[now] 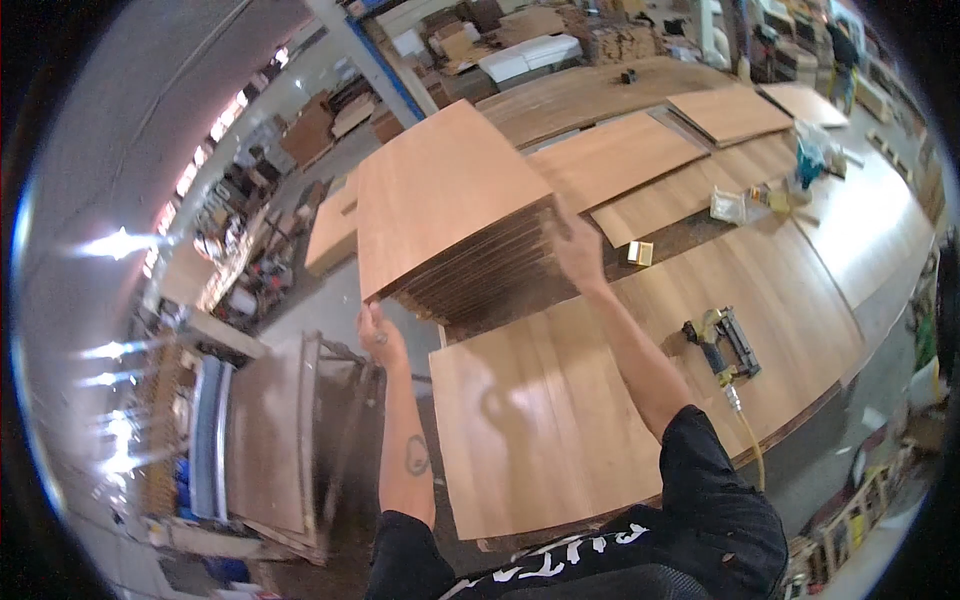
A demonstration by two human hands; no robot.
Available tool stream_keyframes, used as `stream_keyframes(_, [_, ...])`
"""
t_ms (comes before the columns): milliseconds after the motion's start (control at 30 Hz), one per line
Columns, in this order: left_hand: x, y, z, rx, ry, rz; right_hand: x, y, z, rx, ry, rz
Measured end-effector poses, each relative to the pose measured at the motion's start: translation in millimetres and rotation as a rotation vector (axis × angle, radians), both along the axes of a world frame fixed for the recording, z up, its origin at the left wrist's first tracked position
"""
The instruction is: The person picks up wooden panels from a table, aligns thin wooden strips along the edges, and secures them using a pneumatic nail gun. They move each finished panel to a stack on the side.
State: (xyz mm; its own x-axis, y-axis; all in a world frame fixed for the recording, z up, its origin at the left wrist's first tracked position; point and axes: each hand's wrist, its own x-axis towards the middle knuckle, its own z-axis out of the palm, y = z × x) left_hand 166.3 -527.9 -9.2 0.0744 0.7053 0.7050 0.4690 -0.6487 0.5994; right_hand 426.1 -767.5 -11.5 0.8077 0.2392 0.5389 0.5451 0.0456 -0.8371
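A large, light-brown wooden panel (pixel 450 190) lies tilted over a tall stack of thin boards (pixel 480 275), ahead of me and left of centre. My left hand (pixel 380 337) is closed on the panel's near left corner. At its right corner is my right hand (pixel 578 250), somewhat blurred, with the thumb up by the edge and the fingers curled against it. How far the panel is raised off the stack, if at all, I cannot tell. A nail gun (pixel 722 345) with a yellow hose rests to the right on a broad wood-veneer sheet (pixel 560 420).
A small yellow-and-white box (pixel 640 254) sits beyond the sheet. Further panels (pixel 620 155) lie behind, with a clear plastic container (pixel 728 207) at their right. A wooden rack (pixel 310 430) stands on the left. Another person (pixel 843 60) is far off at the upper right.
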Motion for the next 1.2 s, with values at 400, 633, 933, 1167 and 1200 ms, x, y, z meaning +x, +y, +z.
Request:
stream_keyframes(400, [21, 15, 18, -0.586, -0.178, -0.226, 7, 11, -1, -0.102, 0.126, 0.132])
stream_keyframes(633, [34, -5, 25, -0.573, -0.292, -0.300, 13, 12, -3, -0.076, 0.234, 0.288])
stream_keyframes(933, [18, 18, 15, -0.572, -0.403, -0.440, 19, 14, 1, -0.068, 0.220, 0.307])
stream_keyframes(1167, [27, 12, 10, -0.568, -0.510, -0.480, 26, 6, 4, -0.019, 0.303, 0.394])
stream_keyframes(1200, [24, 10, 10, -0.569, -0.514, -0.479, 24, 4, 5, 0.005, 0.347, 0.464])
